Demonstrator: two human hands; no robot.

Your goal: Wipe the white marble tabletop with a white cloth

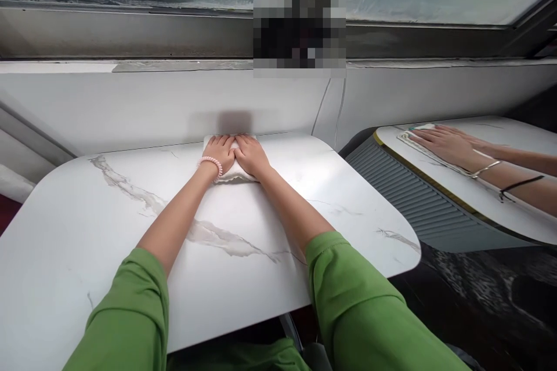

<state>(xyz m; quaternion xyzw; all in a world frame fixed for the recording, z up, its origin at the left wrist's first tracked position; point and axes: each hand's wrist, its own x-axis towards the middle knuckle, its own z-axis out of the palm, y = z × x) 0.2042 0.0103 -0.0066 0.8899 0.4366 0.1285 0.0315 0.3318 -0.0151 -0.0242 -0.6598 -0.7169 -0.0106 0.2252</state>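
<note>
A folded white cloth (232, 174) lies at the far edge of a white marble-patterned table (87, 214), close to the wall. My left hand (220, 152), with a pink bead bracelet on its wrist, rests flat on the cloth's left half with fingers stretched out. My right hand (250, 153) lies flat on the right half, thumb touching the left hand. Both arms wear green sleeves pushed up to the elbows. Most of the cloth is hidden under the two hands.
A white wall (130, 104) and a window sill rise right behind the table. To the right, another person's hand (439, 142) presses a cloth on a second white table (513, 133). A dark floor gap (478, 290) separates the tables.
</note>
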